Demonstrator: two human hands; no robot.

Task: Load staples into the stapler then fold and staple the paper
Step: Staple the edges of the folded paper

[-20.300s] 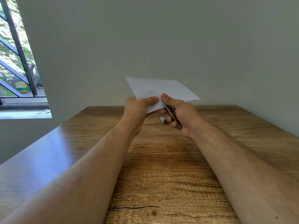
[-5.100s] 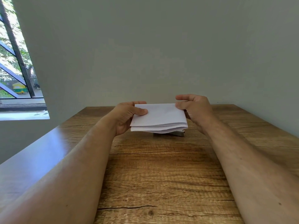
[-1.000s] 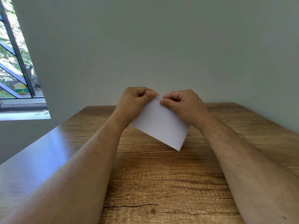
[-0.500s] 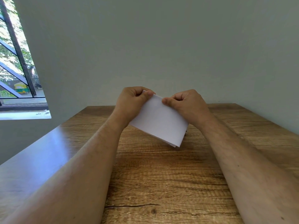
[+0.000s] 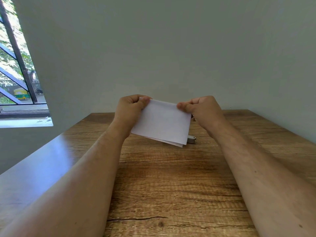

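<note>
In the head view, the fingers [image 5: 145, 101] of the left hand [image 5: 130, 109] and of the right hand [image 5: 202, 107] are being closed on the top corners of the folded white paper [image 5: 162, 123], which is being held above the brown wooden table [image 5: 171, 177]. A silver metal stapler [image 5: 191, 139] is being left lying on the table, mostly hidden behind the paper's lower right corner.

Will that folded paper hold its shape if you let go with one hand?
Probably: the folded paper hangs flat between left hand and right hand, so it looks fairly stiff. Its layers gape at the lower corner, so they may spring open.
</note>
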